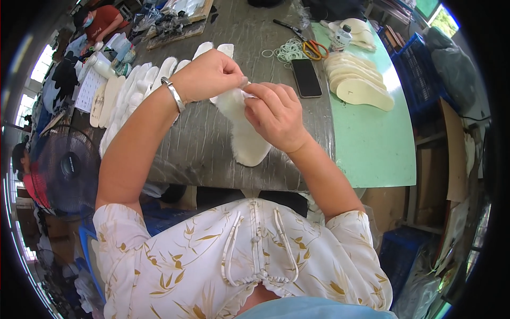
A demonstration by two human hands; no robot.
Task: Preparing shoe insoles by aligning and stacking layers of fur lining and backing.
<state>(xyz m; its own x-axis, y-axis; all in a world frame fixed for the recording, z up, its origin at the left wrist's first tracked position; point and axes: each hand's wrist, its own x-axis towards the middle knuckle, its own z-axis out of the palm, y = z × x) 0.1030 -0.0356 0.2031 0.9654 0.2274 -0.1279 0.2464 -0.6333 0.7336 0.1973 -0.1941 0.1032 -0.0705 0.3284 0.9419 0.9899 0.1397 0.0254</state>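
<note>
Place: shoe workshop — insole rows (353,74) | scissors (313,49) | worktable (202,138) | co-workers nearby

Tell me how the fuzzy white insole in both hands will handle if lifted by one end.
The white insole looks thin and fleecy, so probably light and somewhat floppy. Both the left hand and right hand pinch its top edge, suggesting soft, pliable material, unlikely to slip.

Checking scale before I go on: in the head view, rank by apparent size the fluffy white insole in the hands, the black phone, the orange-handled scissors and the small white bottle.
1. fluffy white insole, though it lies nearest the camera
2. black phone and orange-handled scissors: alike in length, not ranked
3. small white bottle
</note>
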